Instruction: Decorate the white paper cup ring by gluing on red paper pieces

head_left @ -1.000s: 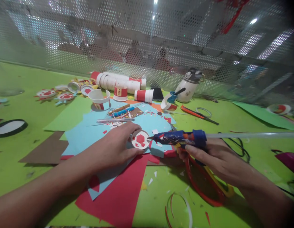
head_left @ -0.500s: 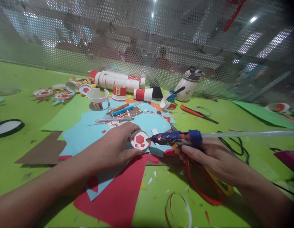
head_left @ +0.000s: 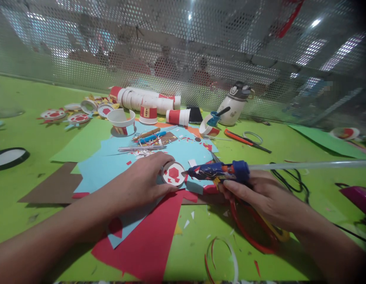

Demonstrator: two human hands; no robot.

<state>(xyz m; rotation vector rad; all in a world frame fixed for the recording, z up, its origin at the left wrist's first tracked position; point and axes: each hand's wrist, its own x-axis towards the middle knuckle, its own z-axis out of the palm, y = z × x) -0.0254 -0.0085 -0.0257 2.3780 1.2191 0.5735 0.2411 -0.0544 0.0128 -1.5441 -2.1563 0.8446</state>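
Note:
My left hand (head_left: 151, 175) has its thumb and fingers closed around the rim of a small round paper cup base (head_left: 180, 170). On its white face lies a red hexagon (head_left: 173, 172) with smaller red pieces around it. My right hand (head_left: 253, 193) grips a blue glue gun (head_left: 221, 171), whose nozzle points left at the cup base's right edge. Whether the tip touches it I cannot tell. A long clear glue stick (head_left: 307, 165) sticks out of the gun's back. Scissors with red and yellow handles (head_left: 238, 225) lie beneath my right hand.
Blue paper (head_left: 94, 173) and red paper (head_left: 147, 240) lie under my left hand. Pens (head_left: 151, 137), paper scraps and cut cups (head_left: 121, 120) are beyond. A bottle (head_left: 231, 104) and stacked cups (head_left: 147, 100) stand near the perforated screen (head_left: 183, 47). An orange utility knife (head_left: 244, 141) lies right.
The glue gun and my right hand have shifted very slightly left. My left hand keeps its hold on the cup base, and the rest looks the same.

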